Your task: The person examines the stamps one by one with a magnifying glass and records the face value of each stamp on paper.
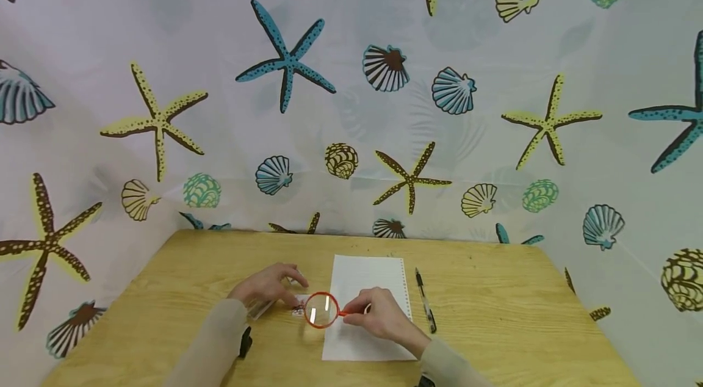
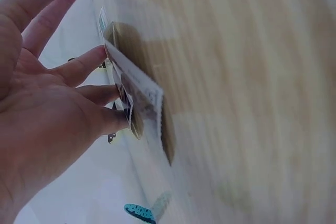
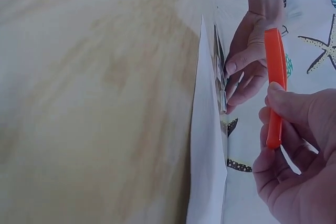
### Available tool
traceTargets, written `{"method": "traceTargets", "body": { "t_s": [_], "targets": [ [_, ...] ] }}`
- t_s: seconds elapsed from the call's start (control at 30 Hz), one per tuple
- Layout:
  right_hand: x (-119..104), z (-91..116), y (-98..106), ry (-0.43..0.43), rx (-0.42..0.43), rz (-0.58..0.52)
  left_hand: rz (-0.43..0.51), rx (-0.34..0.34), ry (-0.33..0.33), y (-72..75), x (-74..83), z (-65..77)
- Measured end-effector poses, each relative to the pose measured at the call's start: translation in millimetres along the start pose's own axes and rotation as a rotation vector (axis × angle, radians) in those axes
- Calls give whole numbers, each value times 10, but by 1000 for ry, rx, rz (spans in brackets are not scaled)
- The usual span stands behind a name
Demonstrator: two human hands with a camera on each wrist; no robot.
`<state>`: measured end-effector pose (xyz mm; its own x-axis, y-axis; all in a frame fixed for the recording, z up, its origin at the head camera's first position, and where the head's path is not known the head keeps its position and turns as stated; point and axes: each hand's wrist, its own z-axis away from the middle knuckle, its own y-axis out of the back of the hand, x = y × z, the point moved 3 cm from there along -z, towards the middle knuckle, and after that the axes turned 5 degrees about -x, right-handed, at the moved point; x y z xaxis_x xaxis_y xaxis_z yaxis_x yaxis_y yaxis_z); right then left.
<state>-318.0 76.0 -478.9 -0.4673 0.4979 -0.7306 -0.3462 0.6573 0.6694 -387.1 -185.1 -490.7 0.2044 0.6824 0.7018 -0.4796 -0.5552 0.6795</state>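
My right hand (image 1: pixel 379 314) pinches the short handle of a red-rimmed magnifying glass (image 1: pixel 321 310) between thumb and fingers. The lens hangs over the table, overlapping the paper's left edge in the head view; the right wrist view shows its rim (image 3: pixel 275 66) edge-on. To its left, my left hand (image 1: pixel 269 284) reaches down with fingers extended. Its fingertips touch small printed paper pieces (image 2: pixel 140 85), one with a serrated edge like a postage stamp, tilted against the tabletop. A small piece with reddish print (image 1: pixel 299 304) lies beside the lens, partly covered by the left hand.
A white lined sheet (image 1: pixel 362 338) with punched holes lies under the right hand. To the right of it is a black pen (image 1: pixel 425 300). The wooden table (image 1: pixel 494 314) is bordered by a white curtain (image 1: pixel 340 112) printed with shells and starfish.
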Motion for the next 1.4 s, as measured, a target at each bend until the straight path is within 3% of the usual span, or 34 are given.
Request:
{"method": "traceTargets", "body": {
  "t_s": [0.2,0.33,0.63,0.87,1.2,1.4],
  "targets": [
    [66,85,105,1,55,6,10,40,26,14,13,-3],
    [136,128,156,-33,76,0,59,79,16,1,20,1],
    [271,233,270,-101,127,6,133,143,71,-85,87,12],
    [376,322,408,-172,172,-1,56,155,-13,-94,187,-15],
    [528,458,583,-266,211,-6,44,123,-125,-169,262,-133],
    [611,520,650,-304,258,-5,66,79,-149,-232,352,-211]
  ]
}}
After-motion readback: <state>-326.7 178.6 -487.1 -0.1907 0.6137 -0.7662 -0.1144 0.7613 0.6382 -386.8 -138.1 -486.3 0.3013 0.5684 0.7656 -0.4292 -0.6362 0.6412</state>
